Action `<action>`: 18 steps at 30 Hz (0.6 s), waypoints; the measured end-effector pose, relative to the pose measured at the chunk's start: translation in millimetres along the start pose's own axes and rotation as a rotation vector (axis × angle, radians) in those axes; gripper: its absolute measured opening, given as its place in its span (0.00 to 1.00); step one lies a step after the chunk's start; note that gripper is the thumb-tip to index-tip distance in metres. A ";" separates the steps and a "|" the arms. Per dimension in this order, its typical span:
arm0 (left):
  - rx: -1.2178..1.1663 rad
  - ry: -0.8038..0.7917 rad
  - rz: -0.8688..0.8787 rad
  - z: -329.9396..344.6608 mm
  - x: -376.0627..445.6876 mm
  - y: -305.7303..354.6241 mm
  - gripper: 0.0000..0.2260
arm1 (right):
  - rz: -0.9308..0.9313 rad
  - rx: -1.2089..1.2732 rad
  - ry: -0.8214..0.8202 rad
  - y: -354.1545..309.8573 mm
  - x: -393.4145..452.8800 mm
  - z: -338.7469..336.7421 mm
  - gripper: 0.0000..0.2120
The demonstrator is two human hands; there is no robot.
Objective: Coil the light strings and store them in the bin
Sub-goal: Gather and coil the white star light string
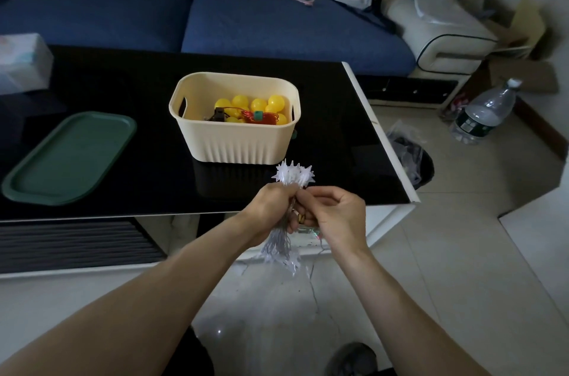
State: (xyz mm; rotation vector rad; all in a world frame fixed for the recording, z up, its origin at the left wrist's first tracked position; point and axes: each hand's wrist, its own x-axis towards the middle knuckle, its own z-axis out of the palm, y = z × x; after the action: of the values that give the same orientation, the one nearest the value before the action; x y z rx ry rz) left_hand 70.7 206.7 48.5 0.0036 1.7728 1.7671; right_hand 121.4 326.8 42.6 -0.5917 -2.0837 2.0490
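My left hand (pixel 272 209) grips a bundled white light string (pixel 295 175). Its spiky star lamps stick out above my fist, and loops of clear wire with more stars hang below it. My right hand (pixel 334 215) pinches the thin wire of the same string right beside the left hand. Both hands hover over the near edge of the black table. Just beyond them stands the cream ribbed bin (pixel 237 141). Inside it lies a yellow ball light string (pixel 255 109) with red wire and a dark battery box.
A green tray-shaped lid (pixel 69 157) lies on the black table (pixel 123 83) to the left. A tissue pack (pixel 23 63) sits at the far left. A blue sofa is behind. On the floor at right are a plastic bag (pixel 406 150) and a large water bottle (pixel 486 113).
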 end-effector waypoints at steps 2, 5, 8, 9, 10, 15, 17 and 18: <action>-0.014 -0.036 0.011 1.5 -0.2 0.1 0.20 | -0.080 -0.060 0.017 1.5 0.2 -0.9 0.05; 0.040 0.000 0.038 3.8 0.4 -1.4 0.21 | -0.244 -0.251 0.003 6.2 -0.8 0.4 0.02; 0.063 0.076 0.047 0.6 3.8 -5.5 0.21 | -0.298 -0.385 -0.083 5.9 -2.6 2.2 0.08; 0.056 0.103 0.049 -1.3 4.1 -5.6 0.20 | -0.295 -0.409 -0.133 4.5 -3.0 2.6 0.10; 0.045 0.130 0.051 -3.0 4.2 -5.5 0.19 | -0.295 -0.430 -0.180 4.3 -2.4 2.7 0.11; -0.010 0.119 0.083 -1.7 0.3 -1.8 0.16 | -0.200 -0.264 -0.256 -4.6 -1.5 -1.2 0.14; -0.051 0.124 0.098 -1.1 -0.3 -1.3 0.16 | -0.145 -0.206 -0.238 -10.4 0.9 -5.4 0.17; -0.082 0.151 0.101 -1.7 -0.3 -0.4 0.16 | -0.125 -0.205 -0.218 -12.8 2.8 -8.7 0.19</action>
State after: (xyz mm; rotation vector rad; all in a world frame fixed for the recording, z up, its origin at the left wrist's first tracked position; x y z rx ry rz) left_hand 70.4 204.9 48.1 -0.0773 1.8331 1.9566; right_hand 120.1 336.2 55.2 -0.2641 -2.4062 1.9208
